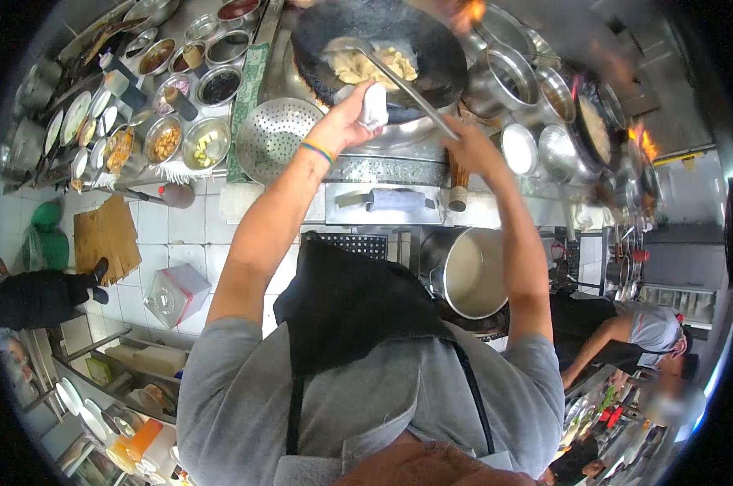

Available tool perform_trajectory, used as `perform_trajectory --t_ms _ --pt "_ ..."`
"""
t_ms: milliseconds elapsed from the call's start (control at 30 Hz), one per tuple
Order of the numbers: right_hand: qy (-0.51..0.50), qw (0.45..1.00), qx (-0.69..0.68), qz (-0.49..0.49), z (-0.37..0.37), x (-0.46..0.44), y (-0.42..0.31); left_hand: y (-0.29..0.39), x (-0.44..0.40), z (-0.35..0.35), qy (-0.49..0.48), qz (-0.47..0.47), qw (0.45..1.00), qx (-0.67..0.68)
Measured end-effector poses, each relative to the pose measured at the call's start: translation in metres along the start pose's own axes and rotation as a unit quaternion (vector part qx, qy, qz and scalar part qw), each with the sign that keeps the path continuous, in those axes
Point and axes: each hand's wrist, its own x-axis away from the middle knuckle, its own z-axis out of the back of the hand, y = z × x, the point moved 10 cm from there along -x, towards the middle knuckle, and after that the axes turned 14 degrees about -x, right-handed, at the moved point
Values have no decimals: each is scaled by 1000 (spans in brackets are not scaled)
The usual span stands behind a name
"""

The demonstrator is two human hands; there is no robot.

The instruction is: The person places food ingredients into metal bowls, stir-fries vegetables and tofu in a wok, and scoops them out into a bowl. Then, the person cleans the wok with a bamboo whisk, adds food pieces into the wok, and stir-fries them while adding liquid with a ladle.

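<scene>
My left hand is closed around a folded white cloth at the near rim of a large black wok. Whether the fingers also grip the rim through the cloth is hidden. In my right hand is the end of a long metal ladle. The ladle slants up and left, its bowl over pale yellowish food pieces lying in the wok. A perforated metal strainer sits just left of my left wrist.
Bowls of ingredients and sauce bottles crowd the left counter. Metal pots stand right of the wok. Flames rise farther right. A deep pot of cloudy liquid stands by my waist. A co-worker leans at the right.
</scene>
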Motion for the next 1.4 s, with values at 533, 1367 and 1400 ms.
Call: perform_trajectory --t_ms 533,1367,1400 --pt "128 965 55 -224 109 173 -50 -51 34 -27 58 47 996 43" --pt "206 924 -224 -234 16 156 24 -41 40 16 145 -27 989 6" --pt "219 918 -242 -226 -8 159 28 -28 39 6 128 -6 992 10"
